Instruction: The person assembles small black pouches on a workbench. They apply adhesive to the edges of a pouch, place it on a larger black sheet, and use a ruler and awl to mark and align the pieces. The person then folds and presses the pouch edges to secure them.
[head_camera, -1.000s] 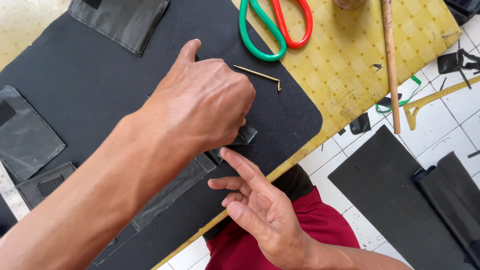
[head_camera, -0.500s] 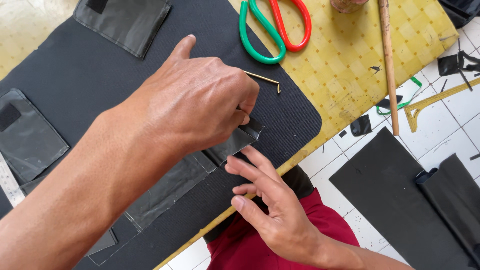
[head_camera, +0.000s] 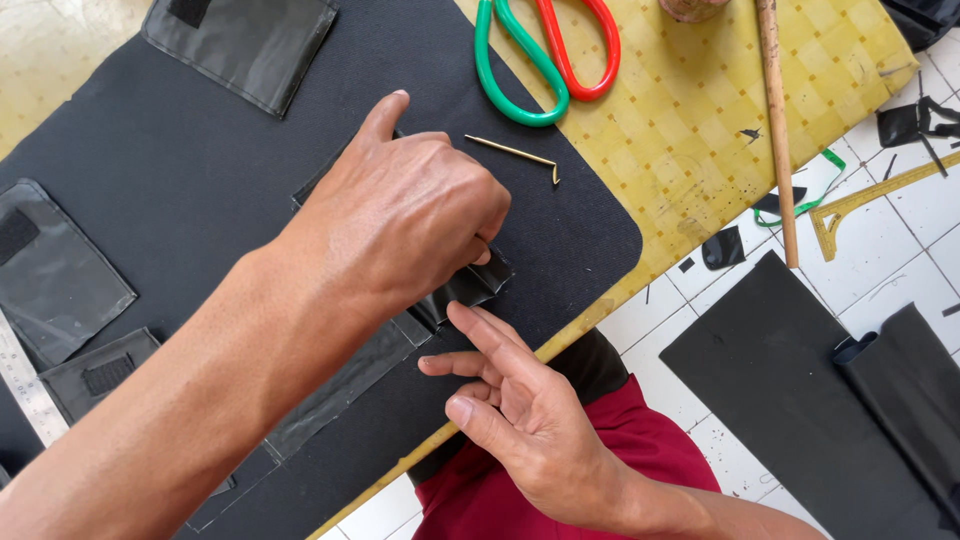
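— Where is the strip?
— The black folded strip lies on the dark mat of the worktop. The left hand presses and pinches its end; the right hand, fingers loose, touches its edge. Only this end looks folded; the rest lies flat.
— Anything close by?
— A small brass pin, scissors and a wooden stick, all apart.

Glossy black strip, end folded
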